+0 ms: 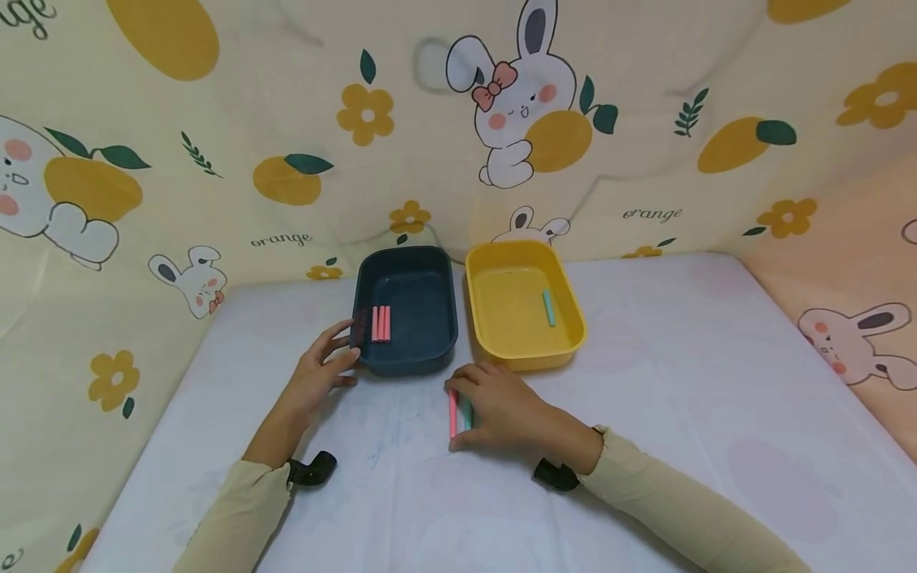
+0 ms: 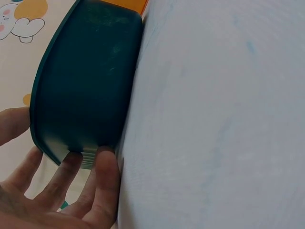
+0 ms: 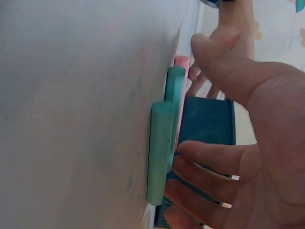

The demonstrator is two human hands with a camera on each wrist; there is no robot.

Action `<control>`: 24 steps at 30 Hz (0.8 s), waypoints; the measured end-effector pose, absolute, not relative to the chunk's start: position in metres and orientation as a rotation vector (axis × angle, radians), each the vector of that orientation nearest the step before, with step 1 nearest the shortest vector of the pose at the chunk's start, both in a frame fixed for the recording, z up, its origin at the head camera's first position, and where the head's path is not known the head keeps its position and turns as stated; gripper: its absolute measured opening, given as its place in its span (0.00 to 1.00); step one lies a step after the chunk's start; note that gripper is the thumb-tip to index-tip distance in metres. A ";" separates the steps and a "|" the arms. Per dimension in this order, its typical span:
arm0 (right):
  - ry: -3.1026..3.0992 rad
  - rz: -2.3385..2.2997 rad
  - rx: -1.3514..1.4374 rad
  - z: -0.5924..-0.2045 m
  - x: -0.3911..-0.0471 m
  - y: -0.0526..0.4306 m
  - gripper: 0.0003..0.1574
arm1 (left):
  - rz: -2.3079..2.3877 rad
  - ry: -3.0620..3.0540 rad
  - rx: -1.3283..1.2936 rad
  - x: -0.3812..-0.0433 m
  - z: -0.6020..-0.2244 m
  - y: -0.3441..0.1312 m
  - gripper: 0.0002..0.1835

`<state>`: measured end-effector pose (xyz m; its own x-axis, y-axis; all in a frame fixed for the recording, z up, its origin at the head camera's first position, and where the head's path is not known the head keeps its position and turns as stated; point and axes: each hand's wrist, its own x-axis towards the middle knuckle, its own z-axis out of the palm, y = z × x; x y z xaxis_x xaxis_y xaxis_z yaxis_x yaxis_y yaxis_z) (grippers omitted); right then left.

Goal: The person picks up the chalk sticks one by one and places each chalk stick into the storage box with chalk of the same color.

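Observation:
My right hand is over a row of chalk sticks lying on the white table. Its thumb and fingertips stand near the two ends of a pink chalk stick. Beside that stick, the right wrist view shows two green chalk sticks side by side, nearer the camera. No firm pinch is visible. With loosely bent fingers, my left hand touches the left end of a dark blue bin. Inside this bin lie three pink chalk sticks.
To the right of the blue bin stands a yellow bin with one green chalk stick in it. Behind both hangs a cream cloth printed with rabbits and oranges. Faint blue marks show on the white tabletop.

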<state>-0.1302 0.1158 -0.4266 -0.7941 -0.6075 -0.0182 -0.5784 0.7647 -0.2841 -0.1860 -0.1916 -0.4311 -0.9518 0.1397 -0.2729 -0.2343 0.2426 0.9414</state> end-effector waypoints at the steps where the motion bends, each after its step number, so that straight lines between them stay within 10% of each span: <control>1: 2.850 -0.389 -0.948 -0.427 -0.130 0.115 0.52 | 1.765 2.221 -0.087 -0.186 -0.431 -0.192 0.35; 24: 2.862 -0.364 -0.915 -0.430 -0.126 0.111 0.51 | 1.752 2.229 -0.129 -0.189 -0.436 -0.192 0.34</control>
<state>-0.1256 0.1111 -0.4301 -0.8113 -0.5836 -0.0354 -0.5561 0.7890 -0.2613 -0.1892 -0.1916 -0.4355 -0.9503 0.1146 -0.2893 -0.2540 0.2513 0.9340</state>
